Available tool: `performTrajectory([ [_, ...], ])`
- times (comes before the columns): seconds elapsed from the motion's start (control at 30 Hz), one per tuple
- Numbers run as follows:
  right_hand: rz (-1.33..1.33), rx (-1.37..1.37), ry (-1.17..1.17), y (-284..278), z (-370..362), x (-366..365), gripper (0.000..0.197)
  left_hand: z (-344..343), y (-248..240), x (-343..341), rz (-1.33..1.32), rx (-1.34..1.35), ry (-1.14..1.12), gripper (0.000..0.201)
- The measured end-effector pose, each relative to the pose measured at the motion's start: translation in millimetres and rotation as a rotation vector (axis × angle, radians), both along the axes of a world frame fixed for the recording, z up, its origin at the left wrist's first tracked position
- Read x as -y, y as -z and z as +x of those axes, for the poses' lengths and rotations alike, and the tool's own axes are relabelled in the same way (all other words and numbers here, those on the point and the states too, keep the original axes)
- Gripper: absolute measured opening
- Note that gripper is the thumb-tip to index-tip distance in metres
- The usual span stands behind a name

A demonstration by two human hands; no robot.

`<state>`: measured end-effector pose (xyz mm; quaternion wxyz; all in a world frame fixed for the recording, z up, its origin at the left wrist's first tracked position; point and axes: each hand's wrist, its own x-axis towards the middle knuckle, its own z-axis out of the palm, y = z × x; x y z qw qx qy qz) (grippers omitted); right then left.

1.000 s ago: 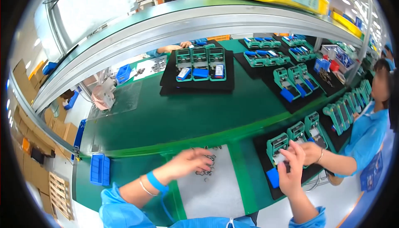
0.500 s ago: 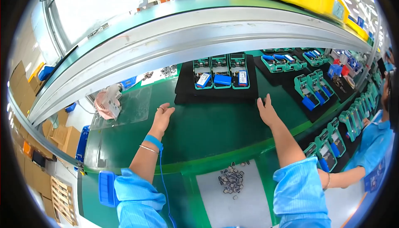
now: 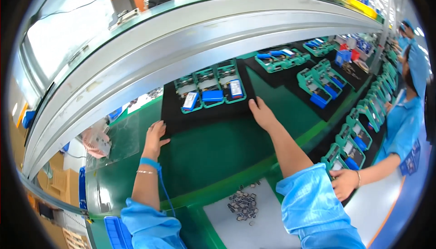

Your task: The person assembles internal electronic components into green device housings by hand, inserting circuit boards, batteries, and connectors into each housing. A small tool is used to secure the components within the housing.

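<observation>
A black mat (image 3: 204, 117) lies on the green bench top. On it stand three green device housings (image 3: 220, 104) side by side, each with a blue battery pack (image 3: 212, 96) at its near end. My left hand (image 3: 155, 139) is at the mat's near left corner, fingers stretched and thumb spread away from them. A blue wrist strap (image 3: 150, 162) with a cord circles that wrist. At the near right corner, the fingertips of my right hand (image 3: 264, 115) meet the mat's edge, thumb and forefinger apart. Neither hand shows anything lifted in it.
Several small metal parts (image 3: 243, 205) lie heaped on a white sheet (image 3: 222, 227) nearby. More housings (image 3: 318, 85) stand at right, beside a co-worker's hand (image 3: 345, 184). A metal shelf beam (image 3: 181, 40) crosses above the bench. A pink fan (image 3: 96, 142) and blue bin (image 3: 117, 233) are at left.
The view has swung, shifting the bench leftward in the picture. Both my hands have come closer to the mat's near corners, and the right one now touches its edge. The co-worker's hand shows more fully.
</observation>
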<state>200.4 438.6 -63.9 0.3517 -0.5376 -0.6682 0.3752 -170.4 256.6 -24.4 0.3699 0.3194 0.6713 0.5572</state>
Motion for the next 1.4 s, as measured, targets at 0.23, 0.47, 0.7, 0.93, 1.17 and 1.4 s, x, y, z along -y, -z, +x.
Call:
performTrajectory([
  [0.23, -0.063, 0.023, -0.04, -46.7, 48.8, 71.3, 0.093, 68.7, -23.6, 102.0, -0.078, -0.02, 0.036, 0.087],
  [0.47, -0.019, 0.017, -0.058, -48.4, 101.5, 145.5, 0.092, 139.0, -23.9, 215.2, -0.05, 0.052, 0.016, 0.095],
  [0.7, -0.007, 0.06, -0.047, -47.5, 137.0, 211.2, 0.088, 194.4, -19.2, 305.2, -0.034, 0.109, -0.009, 0.088],
  [0.93, 0.061, -0.163, 0.069, -17.6, 173.9, 249.8, 0.059, 238.4, -30.5, 330.7, -0.067, 0.143, 0.082, 0.082],
  [1.17, 0.408, -0.149, 0.007, 8.4, 135.3, 337.2, 0.014, 203.2, -17.2, 315.2, 0.158, -0.455, -0.084, 0.067],
  [1.4, 0.453, 0.245, -0.531, 4.6, 95.7, 397.9, 0.015, 245.7, -28.1, 217.8, 0.4, -1.088, 0.124, 0.069],
])
